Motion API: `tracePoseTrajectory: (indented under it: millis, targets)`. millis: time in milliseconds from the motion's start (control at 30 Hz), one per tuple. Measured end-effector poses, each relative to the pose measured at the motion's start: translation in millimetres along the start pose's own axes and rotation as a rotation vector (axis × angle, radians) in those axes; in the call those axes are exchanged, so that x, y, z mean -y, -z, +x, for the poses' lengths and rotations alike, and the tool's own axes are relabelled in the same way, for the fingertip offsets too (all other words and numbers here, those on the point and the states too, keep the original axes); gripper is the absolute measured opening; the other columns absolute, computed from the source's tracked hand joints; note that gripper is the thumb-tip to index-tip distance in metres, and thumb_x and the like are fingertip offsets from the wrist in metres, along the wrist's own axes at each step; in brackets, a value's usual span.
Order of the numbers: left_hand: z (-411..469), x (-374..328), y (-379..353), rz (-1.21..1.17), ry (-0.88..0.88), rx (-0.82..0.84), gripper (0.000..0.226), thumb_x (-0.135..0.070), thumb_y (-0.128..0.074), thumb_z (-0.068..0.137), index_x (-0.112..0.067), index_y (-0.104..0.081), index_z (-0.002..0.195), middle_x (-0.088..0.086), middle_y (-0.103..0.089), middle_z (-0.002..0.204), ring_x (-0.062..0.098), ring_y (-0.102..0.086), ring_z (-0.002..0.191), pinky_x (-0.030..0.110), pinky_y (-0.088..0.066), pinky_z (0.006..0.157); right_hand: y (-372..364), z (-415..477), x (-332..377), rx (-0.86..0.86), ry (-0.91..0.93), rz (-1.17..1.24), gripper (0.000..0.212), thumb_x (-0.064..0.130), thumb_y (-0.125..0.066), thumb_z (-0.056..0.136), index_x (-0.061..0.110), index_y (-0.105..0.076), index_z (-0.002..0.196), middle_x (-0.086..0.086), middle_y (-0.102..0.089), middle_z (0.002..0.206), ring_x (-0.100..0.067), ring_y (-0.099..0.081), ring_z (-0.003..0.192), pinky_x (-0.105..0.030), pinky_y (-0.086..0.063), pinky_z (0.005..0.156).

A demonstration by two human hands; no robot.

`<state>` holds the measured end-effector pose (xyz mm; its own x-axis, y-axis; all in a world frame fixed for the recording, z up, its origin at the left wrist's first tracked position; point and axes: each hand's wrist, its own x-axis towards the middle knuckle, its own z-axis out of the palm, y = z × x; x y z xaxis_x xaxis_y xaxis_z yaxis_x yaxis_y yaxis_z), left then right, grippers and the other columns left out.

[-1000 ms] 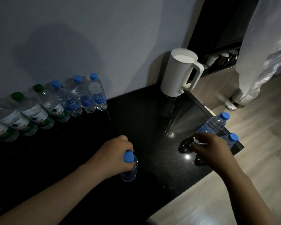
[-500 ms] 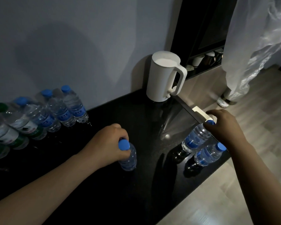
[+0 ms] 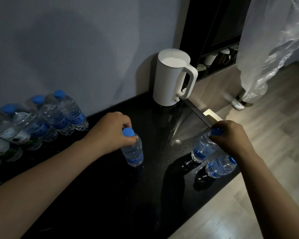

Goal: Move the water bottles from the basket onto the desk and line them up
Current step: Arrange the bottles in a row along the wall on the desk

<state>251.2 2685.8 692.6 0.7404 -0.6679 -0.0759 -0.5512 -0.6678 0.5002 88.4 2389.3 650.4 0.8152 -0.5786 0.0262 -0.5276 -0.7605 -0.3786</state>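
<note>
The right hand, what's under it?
A blue-capped water bottle, standing on the black desk. The right hand grips its top, so the fingers cover the neck and part of the cap.

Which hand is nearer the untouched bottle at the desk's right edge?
Right. The right hand grips a neighbouring bottle just behind the untouched bottle; the left hand holds a third bottle well to its left.

a home or hotel room: white kettle [image 3: 169, 80] on dark desk [image 3: 110, 195], cups [image 3: 210, 58] shelved
</note>
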Motion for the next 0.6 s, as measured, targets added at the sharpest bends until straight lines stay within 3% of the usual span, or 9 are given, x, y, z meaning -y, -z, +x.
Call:
tracePoseTrajectory:
  millis: [133, 333, 533, 600]
  targets:
    - [8, 6, 10, -0.016, -0.004, -0.025, 0.019, -0.037, -0.075, 0.063, -0.024, -0.063, 0.07, -0.007, -0.057, 0.08, 0.01, -0.057, 0.068, 0.03, -0.051, 0.06, -5, 1, 17, 0.006, 0.062, 0.014, 0.027, 0.008, -0.075, 0.073, 0.008, -0.071, 0.099, -0.011, -0.067, 0.098, -0.016, -0.05, 0.082, -0.029, -0.04, 0.07]
    - [13, 23, 26, -0.032, 0.007, -0.1, 0.017, -0.032, -0.076, 0.063, -0.022, -0.065, 0.071, -0.009, -0.058, 0.076, 0.008, -0.056, 0.065, 0.025, -0.046, 0.058, -5, 17, 61, -0.004, 0.134, 0.109, 0.022, 0.012, -0.077, 0.069, 0.011, -0.072, 0.09, -0.006, -0.069, 0.088, -0.02, -0.061, 0.078, -0.036, -0.052, 0.07]
    - [19, 56, 43, -0.037, 0.067, -0.149, 0.016, -0.032, -0.078, 0.063, -0.026, -0.063, 0.069, -0.01, -0.058, 0.076, 0.007, -0.056, 0.065, 0.021, -0.041, 0.055, -19, 43, 114, 0.015, 0.198, 0.134, 0.023, 0.024, -0.077, 0.071, 0.014, -0.069, 0.09, -0.001, -0.064, 0.084, -0.016, -0.059, 0.076, -0.02, -0.04, 0.058]
    - [23, 68, 51, -0.049, 0.092, -0.166, 0.018, -0.03, -0.079, 0.062, -0.026, -0.062, 0.066, -0.008, -0.06, 0.072, 0.007, -0.058, 0.061, 0.023, -0.044, 0.053, -25, 52, 133, 0.022, 0.228, 0.123, 0.023, 0.025, -0.077, 0.071, 0.014, -0.068, 0.09, -0.002, -0.064, 0.084, -0.017, -0.06, 0.077, -0.022, -0.043, 0.059]
